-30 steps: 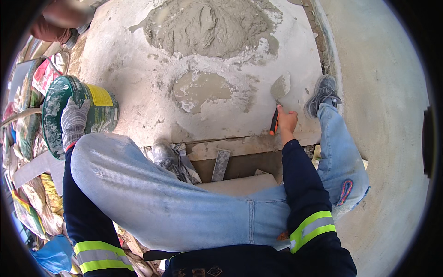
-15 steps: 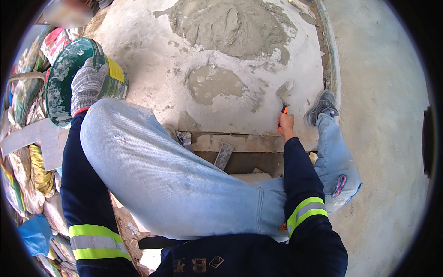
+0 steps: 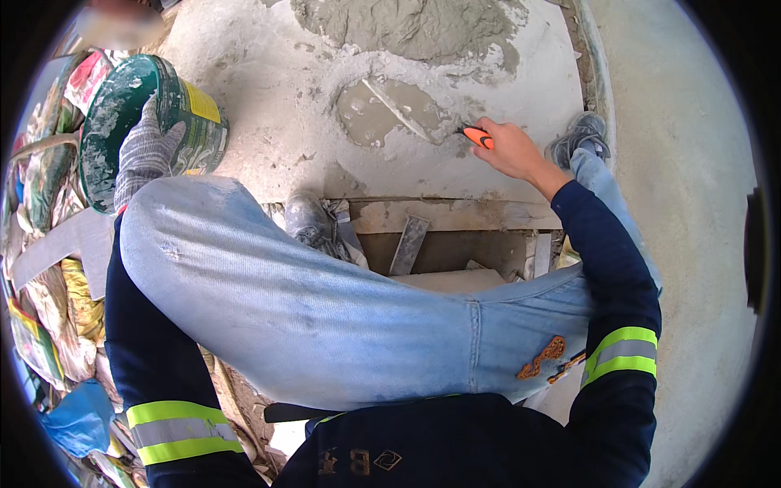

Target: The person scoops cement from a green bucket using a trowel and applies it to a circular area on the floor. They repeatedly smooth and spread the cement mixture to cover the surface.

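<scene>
My left hand (image 3: 149, 149), in a grey knitted glove, grips the rim of a green bucket (image 3: 198, 134) that is tipped on its side with its mouth toward the left. Pale dried splashes coat the bucket, and a yellow label shows on its wall. My bare right hand (image 3: 512, 150) is closed round the orange-and-black handle of a trowel (image 3: 404, 116). Its blade, seen nearly edge-on, reaches left across a shallow puddle of grey water (image 3: 364, 118) ringed by pale powder. Beyond the puddle lies a mound of wet grey mortar (image 3: 407, 28).
A pale board (image 3: 252, 106) carries the mortar, its near edge along a wooden beam (image 3: 455, 215). Below the beam is a recess with a slanted metal strip (image 3: 409, 244). Sacks (image 3: 49, 325) pile up at the left. Concrete floor (image 3: 691, 203) stretches along the right.
My right hand has moved up and turned, swinging the trowel left over the puddle. The left hand stays on the bucket, its fingers shifted. The whole view has moved slightly.
</scene>
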`<control>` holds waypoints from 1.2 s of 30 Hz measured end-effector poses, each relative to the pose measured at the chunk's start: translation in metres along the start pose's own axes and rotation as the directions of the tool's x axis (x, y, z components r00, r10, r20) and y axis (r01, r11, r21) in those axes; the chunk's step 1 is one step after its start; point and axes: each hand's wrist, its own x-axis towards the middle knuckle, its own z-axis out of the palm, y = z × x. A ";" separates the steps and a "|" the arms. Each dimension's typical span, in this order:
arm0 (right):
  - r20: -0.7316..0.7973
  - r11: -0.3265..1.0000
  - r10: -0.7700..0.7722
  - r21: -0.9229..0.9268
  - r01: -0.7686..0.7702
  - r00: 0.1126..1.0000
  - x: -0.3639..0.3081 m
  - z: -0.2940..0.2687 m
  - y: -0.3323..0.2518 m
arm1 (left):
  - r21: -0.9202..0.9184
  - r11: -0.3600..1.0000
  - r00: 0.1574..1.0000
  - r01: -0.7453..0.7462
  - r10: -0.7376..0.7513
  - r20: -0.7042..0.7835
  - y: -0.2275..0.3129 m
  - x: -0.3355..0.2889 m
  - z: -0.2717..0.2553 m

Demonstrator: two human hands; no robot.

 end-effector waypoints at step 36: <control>0.334 0.951 -0.150 -0.209 0.228 0.931 -0.006 0.107 -0.038 | 0.009 1.000 1.000 0.012 -0.012 -0.006 0.001 0.000 -0.001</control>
